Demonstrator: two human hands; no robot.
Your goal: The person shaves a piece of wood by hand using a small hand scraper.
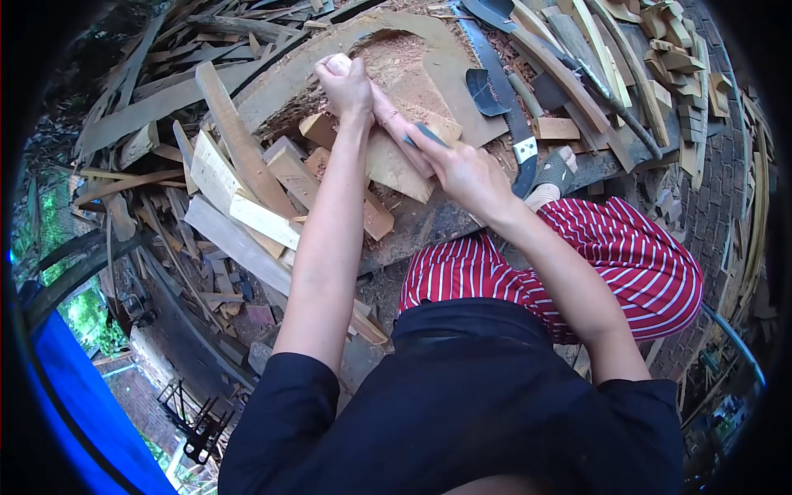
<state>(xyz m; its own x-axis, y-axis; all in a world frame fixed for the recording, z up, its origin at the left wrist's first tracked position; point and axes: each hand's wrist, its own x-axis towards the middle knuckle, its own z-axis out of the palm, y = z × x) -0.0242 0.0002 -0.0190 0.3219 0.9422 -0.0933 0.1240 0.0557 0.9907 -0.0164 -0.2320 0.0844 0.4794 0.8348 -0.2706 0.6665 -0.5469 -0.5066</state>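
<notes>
My left hand [345, 84] is closed around the upper end of a pale, pinkish wooden stick [396, 122], whose rounded tip shows above the fist. The stick slants down to the right over wood blocks on the bench. My right hand [472, 176] is closed on a small dark grey-blue flat piece [430, 134] that lies against the stick near its lower end; the fingers hide much of it, and I cannot tell its exact kind. Below the stick rests a light wood block [404, 175], and wood shavings [400, 58] lie behind it.
A curved pruning saw [499, 82] lies right of the hands, beside a dark curved piece [486, 92]. Offcuts and boards [247, 157] pile up at the left. Stacked wood blocks [681, 58] stand at the far right. A foot [558, 167] rests near the saw handle.
</notes>
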